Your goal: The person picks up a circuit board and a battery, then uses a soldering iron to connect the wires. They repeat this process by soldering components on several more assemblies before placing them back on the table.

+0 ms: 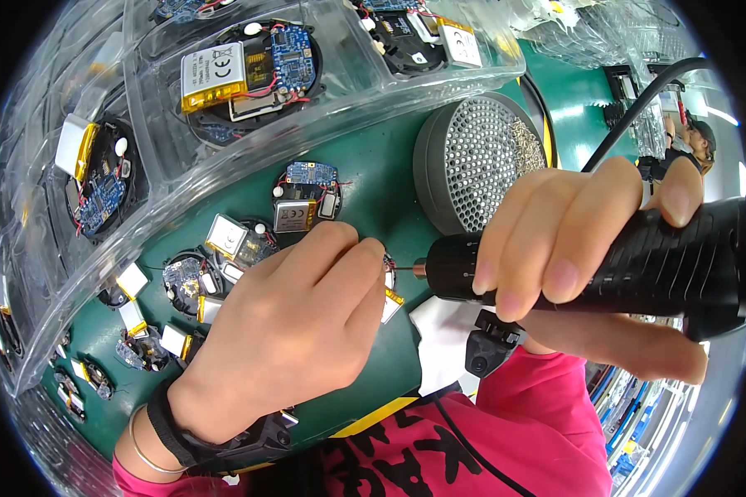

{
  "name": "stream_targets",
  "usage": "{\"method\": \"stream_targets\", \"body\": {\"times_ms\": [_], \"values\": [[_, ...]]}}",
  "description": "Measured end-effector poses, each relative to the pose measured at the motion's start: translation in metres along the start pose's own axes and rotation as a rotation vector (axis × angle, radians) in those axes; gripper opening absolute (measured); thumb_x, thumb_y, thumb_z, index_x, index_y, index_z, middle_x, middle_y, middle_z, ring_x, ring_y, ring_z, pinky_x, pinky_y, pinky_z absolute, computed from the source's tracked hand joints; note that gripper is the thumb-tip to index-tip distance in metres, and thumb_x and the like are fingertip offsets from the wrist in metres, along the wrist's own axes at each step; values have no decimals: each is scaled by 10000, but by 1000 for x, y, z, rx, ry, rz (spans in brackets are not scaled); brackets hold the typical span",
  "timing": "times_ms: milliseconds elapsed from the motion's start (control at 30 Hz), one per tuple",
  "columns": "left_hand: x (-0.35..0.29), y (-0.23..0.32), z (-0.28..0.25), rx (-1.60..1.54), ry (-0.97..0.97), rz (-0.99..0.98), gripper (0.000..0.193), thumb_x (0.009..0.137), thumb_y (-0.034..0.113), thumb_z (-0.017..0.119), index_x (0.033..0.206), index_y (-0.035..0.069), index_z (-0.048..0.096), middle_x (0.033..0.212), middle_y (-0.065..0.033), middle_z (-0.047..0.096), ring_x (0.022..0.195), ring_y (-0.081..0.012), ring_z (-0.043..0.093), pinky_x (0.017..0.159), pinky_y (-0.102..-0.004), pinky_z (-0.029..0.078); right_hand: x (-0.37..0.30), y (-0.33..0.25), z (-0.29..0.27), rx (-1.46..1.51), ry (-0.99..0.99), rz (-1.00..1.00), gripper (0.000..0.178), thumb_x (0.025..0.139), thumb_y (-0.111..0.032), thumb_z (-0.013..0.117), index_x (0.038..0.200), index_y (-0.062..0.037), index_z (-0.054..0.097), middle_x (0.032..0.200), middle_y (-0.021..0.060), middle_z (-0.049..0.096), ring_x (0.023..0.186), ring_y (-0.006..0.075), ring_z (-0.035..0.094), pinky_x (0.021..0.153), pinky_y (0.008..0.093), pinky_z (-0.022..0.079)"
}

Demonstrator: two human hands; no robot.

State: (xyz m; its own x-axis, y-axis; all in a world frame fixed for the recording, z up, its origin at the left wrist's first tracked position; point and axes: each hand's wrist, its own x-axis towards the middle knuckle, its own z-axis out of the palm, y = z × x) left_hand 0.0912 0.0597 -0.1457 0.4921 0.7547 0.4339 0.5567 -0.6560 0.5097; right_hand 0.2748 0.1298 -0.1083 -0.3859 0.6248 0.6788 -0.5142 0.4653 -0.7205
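My right hand (559, 224) is wrapped round a black electric screwdriver (663, 261), which lies nearly level with its thin bit pointing left. The bit's tip meets a round circuit-board assembly (392, 302), of which only a board edge, red wire and a bit of silver-and-yellow battery show. Curled over that assembly, my left hand (294, 319) steadies it and hides most of it. Just beyond my left fingers lies another round assembly (307, 196) with a blue board and a silver battery. More such assemblies (191, 277) crowd the mat left of my left hand.
A clear compartment tray (166, 182) with several round assemblies spans the far left. A round grey perforated screw holder (439, 166), small screws at its right side, stands on the green mat (381, 190). A black cable (638, 108) arches at right. Another person (698, 145) is far right.
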Motion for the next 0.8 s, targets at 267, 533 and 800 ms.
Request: {"method": "stream_targets", "body": {"times_ms": [267,533,800], "values": [[-1,8,-6,16,-67,-10,298,664,50,723,942,-50,685,1009,-110,632,922,-277,641,681,-346,568,3,-4,-3,-18,-30,140,878,785,-734,621,1267,-65,322,789,75,560,461,168,594,426,298,543],[-8,5,-8,83,-115,26,380,656,113,779,991,-42,690,1073,-92,629,966,-273,637,682,-338,573,1,-2,-8,-17,35,130,865,787,-738,614,1253,-71,322,781,59,557,472,157,609,426,287,551],[-5,3,-11,-11,-128,-20,406,637,147,807,972,-46,683,1061,-101,632,914,-283,628,697,-352,560,8,-5,-15,-41,-55,159,839,802,-735,602,1235,-70,328,795,51,558,480,146,612,425,281,551]]}}
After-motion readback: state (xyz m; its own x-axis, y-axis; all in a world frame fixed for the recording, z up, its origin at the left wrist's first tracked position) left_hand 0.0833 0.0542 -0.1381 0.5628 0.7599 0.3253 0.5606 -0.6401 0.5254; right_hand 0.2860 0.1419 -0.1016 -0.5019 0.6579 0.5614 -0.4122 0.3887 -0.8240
